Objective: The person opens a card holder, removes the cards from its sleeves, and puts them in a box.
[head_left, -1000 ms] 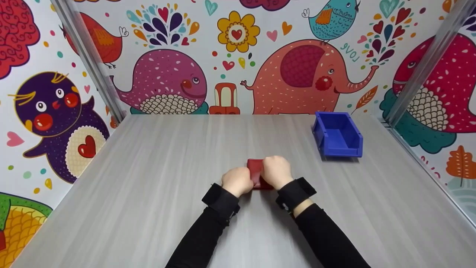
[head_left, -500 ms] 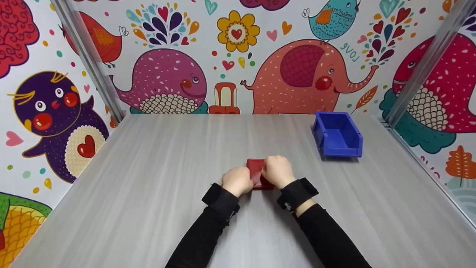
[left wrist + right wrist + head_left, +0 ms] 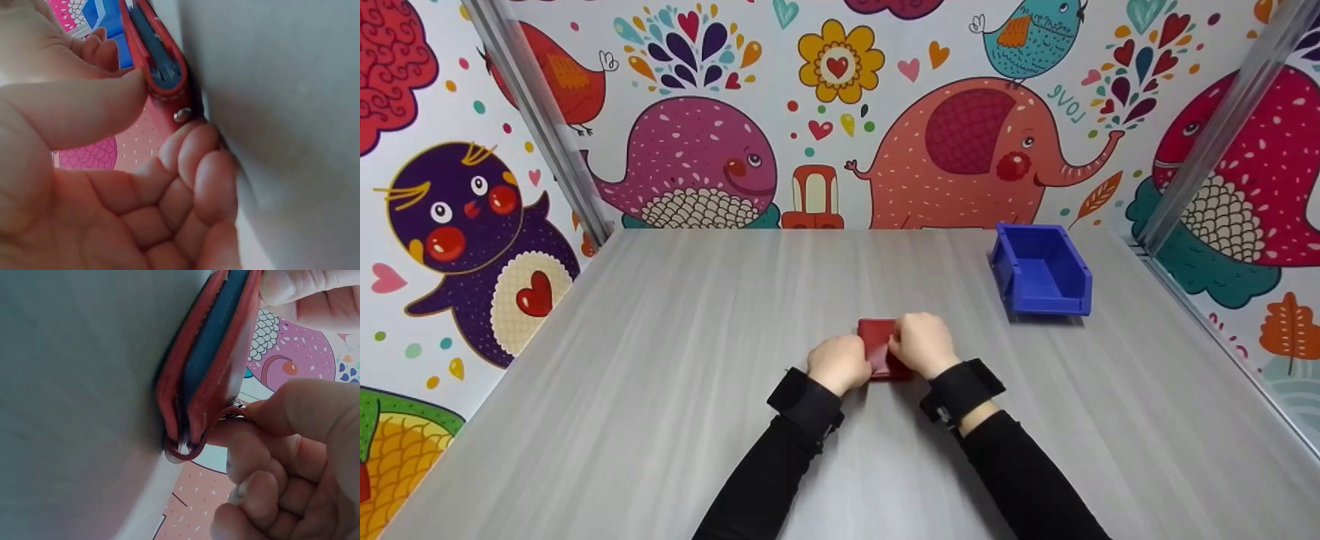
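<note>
A red wallet lies on the table between both hands, its layered blue-grey inside showing at the edge in the wrist views. My left hand pinches its rounded side, thumb on top and curled fingers beneath. A small metal snap sits on the wallet near those fingers. From the other side, my right hand pinches a narrow red strap between thumb and index finger. That strap loops around the wallet's edge and bends up over its cover. The remaining right fingers are curled in.
A blue plastic bin with a low front stands at the back right of the grey table. Printed walls with metal corner posts enclose the table at the back and both sides.
My right hand has shifted slightly to the right, uncovering a little more of the wallet's top. The left hand and the wallet stay in place.
</note>
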A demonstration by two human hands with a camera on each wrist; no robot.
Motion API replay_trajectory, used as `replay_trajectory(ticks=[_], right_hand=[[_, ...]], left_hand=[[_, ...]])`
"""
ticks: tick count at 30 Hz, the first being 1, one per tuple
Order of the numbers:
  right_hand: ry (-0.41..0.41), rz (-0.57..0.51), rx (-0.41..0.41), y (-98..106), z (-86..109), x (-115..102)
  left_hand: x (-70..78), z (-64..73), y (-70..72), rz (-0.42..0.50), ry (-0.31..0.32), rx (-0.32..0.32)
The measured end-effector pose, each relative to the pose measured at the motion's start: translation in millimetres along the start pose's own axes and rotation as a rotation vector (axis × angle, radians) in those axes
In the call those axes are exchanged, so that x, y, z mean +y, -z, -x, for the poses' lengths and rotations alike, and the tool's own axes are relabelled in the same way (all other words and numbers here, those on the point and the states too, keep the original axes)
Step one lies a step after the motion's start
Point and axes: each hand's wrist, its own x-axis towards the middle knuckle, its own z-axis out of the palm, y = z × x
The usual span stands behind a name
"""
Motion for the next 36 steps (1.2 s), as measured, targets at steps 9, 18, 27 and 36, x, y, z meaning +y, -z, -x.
replay_trajectory(ticks=[9,18,27,36], right_hand=[[-0.004,-0.038,-0.001,-1,-0.3,4],[-0.024,-0.076,-0.029,1,-0.9,6],[-0.124,-0.160,-0.113,5,-3.4,12],[-0.164,-0.228,-0.129,7,-0.4,17]], left_hand=[[0.1,-0.4,-0.5,0.002,-0.004,0.003],[1.0,0.2,0.4,0.005,-0.003,0.001],[0.7,-0.2,0.6,-0.001,0.006,-0.003],[0.8,-0.8,-0.4,0.008,0.003,0.001]])
